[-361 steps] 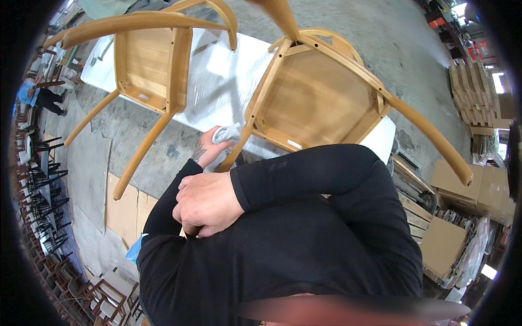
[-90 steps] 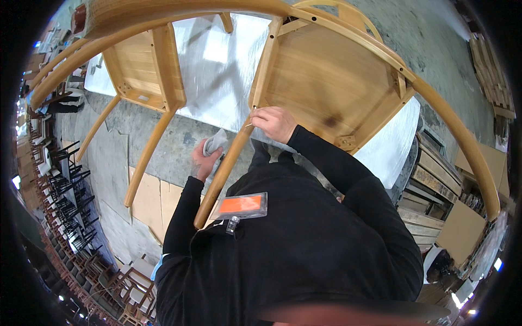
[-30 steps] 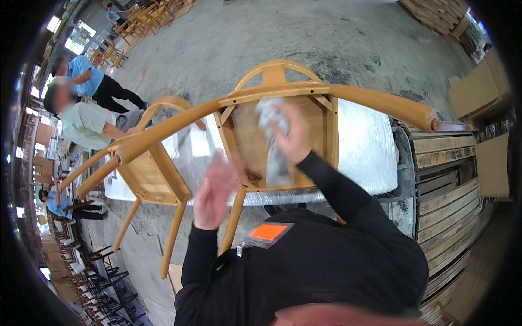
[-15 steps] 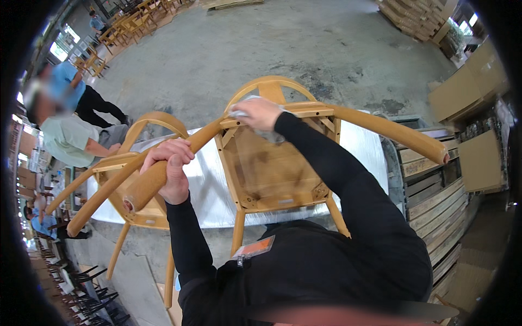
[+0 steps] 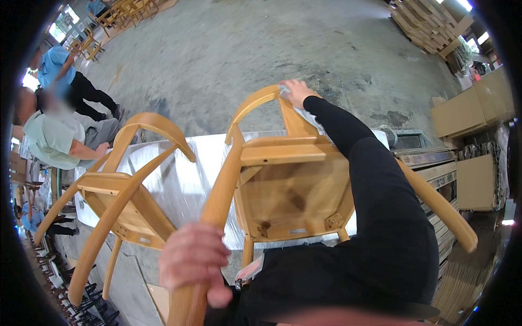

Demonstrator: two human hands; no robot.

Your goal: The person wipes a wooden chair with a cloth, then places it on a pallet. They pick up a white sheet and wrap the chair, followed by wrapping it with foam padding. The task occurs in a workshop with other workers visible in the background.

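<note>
A light wooden chair lies tipped in front of me, its seat underside facing me and its legs sticking out on both sides. My left hand, slightly blurred, is wrapped around the chair's thick left leg near its end. My right hand reaches to the far side and presses a pale cloth against the top of the curved backrest. Part of the cloth hangs down along the back slat. My right arm hides part of the seat and the right leg's base.
The chair rests on a plastic-wrapped white surface. To the left stands a second tipped wooden chair, with a person in a pale green shirt beside it. Wooden slats and cardboard are on the right.
My right hand has moved the cloth from the rail beside the seat up to the backrest's top. The chair has tilted, and my left hand has come nearer with its leg.
</note>
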